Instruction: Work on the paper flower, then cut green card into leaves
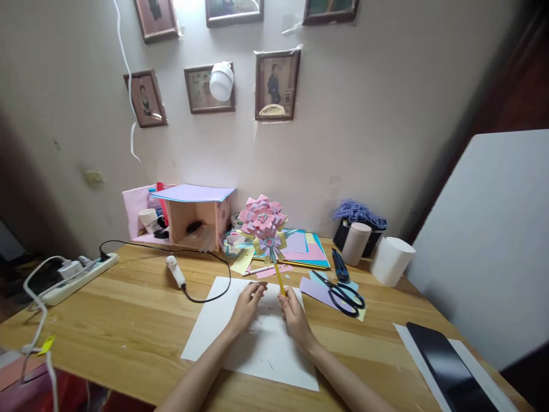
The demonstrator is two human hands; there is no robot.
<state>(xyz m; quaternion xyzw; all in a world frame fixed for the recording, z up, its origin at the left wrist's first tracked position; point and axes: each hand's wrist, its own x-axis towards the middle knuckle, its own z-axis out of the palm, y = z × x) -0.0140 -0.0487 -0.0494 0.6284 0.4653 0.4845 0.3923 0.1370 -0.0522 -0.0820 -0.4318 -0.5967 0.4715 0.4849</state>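
Observation:
A paper flower with folded pink petals stands upright on a yellow stem, above the middle of the desk. My right hand is closed around the lower end of that stem. To the left of the stem, my left hand holds nothing; its fingers are loosely stretched out and a little apart, over the white sheet of paper. Smaller purple and yellow folded petals sit under the pink bloom. Black-handled scissors lie right of my right hand, on coloured paper scraps.
A glue gun with a black cord lies at left, near a power strip. Behind stand a cardboard box and a stack of coloured paper. A blue utility knife, paper rolls and a phone are at right.

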